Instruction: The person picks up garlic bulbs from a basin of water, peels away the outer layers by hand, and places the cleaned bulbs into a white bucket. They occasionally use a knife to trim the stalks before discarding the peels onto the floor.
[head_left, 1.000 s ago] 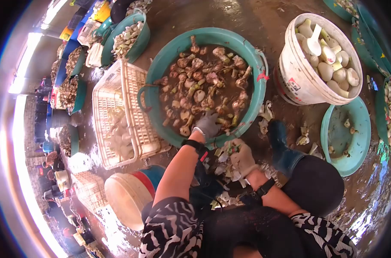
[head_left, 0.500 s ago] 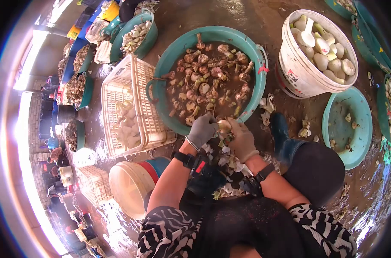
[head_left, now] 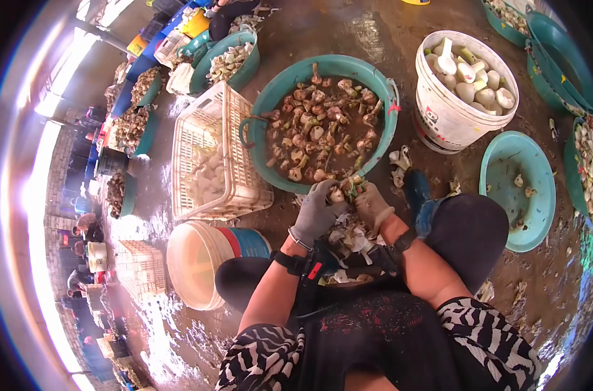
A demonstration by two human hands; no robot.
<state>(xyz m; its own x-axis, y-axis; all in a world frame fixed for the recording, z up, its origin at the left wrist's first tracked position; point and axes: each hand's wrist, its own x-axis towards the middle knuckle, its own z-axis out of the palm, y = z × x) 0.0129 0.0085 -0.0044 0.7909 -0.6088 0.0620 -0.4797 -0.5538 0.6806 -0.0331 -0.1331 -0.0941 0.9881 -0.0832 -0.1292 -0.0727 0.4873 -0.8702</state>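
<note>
Just beyond my knees, both gloved hands meet at a pale garlic bulb (head_left: 337, 195). My left hand (head_left: 318, 214) wraps its fingers round the bulb's left side. My right hand (head_left: 373, 204) is closed at the other side, where brownish-green peel hangs from the bulb; its fingertips are partly hidden. Right beyond the hands stands a green tub (head_left: 257, 107) of murky water with many dirty, unpeeled garlic bulbs (head_left: 317, 133). Torn garlic peel (head_left: 353, 236) lies in a heap below my hands.
Left of the tub, a white plastic crate (head_left: 234, 153) holds pale bulbs. A white bucket (head_left: 453, 124) of peeled bulbs with a white scoop stands at right, near a teal basin (head_left: 539, 238) with scraps. Another bucket (head_left: 191, 270) sits by my left knee. The floor (head_left: 368, 32) looks wet.
My hands have drawn back from the tub's near rim towards my body, still together at the bulb. The view has shifted, so the surroundings appear displaced.
</note>
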